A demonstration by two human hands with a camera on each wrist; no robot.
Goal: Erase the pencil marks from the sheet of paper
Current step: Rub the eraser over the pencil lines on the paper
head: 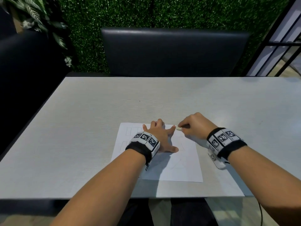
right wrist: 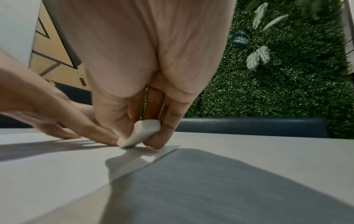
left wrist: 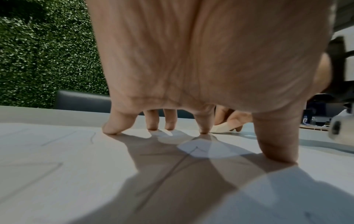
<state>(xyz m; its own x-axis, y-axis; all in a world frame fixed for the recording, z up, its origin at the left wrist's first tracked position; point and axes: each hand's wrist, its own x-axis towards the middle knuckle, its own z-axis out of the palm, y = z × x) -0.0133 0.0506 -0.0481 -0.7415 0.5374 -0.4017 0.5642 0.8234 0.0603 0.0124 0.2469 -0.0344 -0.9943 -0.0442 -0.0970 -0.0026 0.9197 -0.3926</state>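
Head view. A paper (head: 156,154) is laid flat on the desk (head: 81,111), near the front edge, with faint pencil marks (head: 130,130) at its left. The left hand (head: 160,137) is spread, fingers straight, pressed on the upper part of the sheet. The right hand (head: 193,126) is pinched round a white eraser (head: 178,128) at the sheet's top right corner.

Left wrist view. Fingertips (left wrist: 113,130) are planted on the paper (left wrist: 57,181); pencil lines (left wrist: 168,174) are seen beneath the palm.

Right wrist view. The eraser (right wrist: 139,134) is held between thumb and fingers, its lower edge touching the paper (right wrist: 47,174) by the corner.

Handling, as judged: the sheet is light, thin, easily creased or torn; it is best pinned flat close to the rubbed spot. The eraser is soft and is best gripped low.
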